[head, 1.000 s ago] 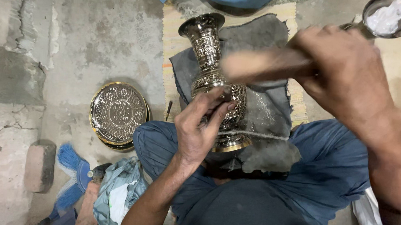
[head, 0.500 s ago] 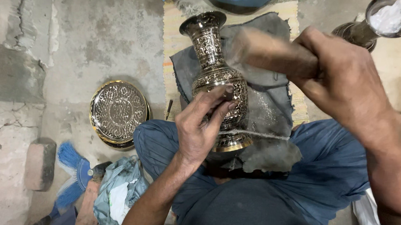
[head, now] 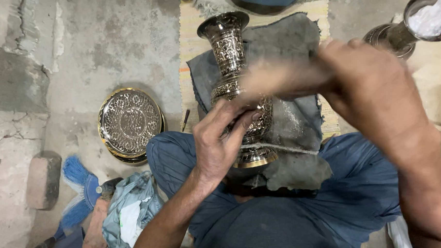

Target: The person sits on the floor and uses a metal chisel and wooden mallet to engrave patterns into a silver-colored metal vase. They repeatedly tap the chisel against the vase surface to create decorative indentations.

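An ornate engraved metal vase (head: 229, 49) lies tilted on a dark grey cloth (head: 296, 119) spread over my crossed legs, with its mouth pointing away from me. My left hand (head: 222, 142) grips the vase's bulging body, fingertips pressed on the pattern. My right hand (head: 375, 91) is closed around a pale wooden tool (head: 280, 79). The tool is blurred by motion and sits just above the vase's body. What the left fingertips pinch cannot be made out.
An engraved round metal plate (head: 130, 123) lies on the concrete floor to the left, a small dark tool (head: 185, 119) beside it. A brick (head: 43, 179), blue brush (head: 78, 179) and crumpled cloth (head: 131, 211) sit lower left. A metal vessel with white powder (head: 435, 17) stands top right.
My right hand lifted the wooden tool a little, then brought it down and left toward the vase's body. The left hand and vase have stayed put.
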Available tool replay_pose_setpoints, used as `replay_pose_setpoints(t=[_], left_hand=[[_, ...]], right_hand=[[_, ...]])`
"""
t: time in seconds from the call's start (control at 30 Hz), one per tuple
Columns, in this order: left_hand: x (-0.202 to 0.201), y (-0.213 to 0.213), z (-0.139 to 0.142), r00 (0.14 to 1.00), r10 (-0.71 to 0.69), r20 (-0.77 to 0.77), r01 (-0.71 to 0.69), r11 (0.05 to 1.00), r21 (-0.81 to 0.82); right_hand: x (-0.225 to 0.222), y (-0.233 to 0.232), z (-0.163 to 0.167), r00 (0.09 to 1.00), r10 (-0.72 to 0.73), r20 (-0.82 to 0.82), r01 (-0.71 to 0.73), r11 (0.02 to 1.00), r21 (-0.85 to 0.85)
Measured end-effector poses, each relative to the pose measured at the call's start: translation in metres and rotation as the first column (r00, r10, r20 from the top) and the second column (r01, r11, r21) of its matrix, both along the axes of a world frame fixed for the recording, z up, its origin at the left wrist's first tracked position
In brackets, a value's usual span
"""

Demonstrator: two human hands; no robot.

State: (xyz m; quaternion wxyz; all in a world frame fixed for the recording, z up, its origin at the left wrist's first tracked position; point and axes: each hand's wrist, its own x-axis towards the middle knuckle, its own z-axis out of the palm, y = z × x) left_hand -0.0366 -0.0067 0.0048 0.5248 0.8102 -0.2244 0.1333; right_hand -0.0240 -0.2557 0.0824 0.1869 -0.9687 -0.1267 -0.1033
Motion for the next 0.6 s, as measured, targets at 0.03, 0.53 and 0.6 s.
replay_pose_setpoints(t=[0.03, 0.53, 0.6], left_hand=[[0.0012, -0.0009, 0.0004, 1.0, 0.001, 0.015, -0.001, 1.0, 0.004], [0.0013, -0.0012, 0.0067, 1.0, -0.006, 0.023, 0.005, 0.999, 0.047], [0.0023, -0.0023, 0.0055, 1.0, 0.002, -0.014, -0.002, 0.999, 0.046]], right_hand=[[-0.0006, 0.0008, 0.0005, 0.983, 0.059, 0.173, -0.028, 0.984, -0.177], [-0.0045, 0.0029, -0.0065, 0.993, 0.06, 0.098, -0.051, 0.994, -0.092], [-0.0052, 0.0024, -0.007, 0.996, 0.061, 0.069, -0.056, 0.996, -0.07]])
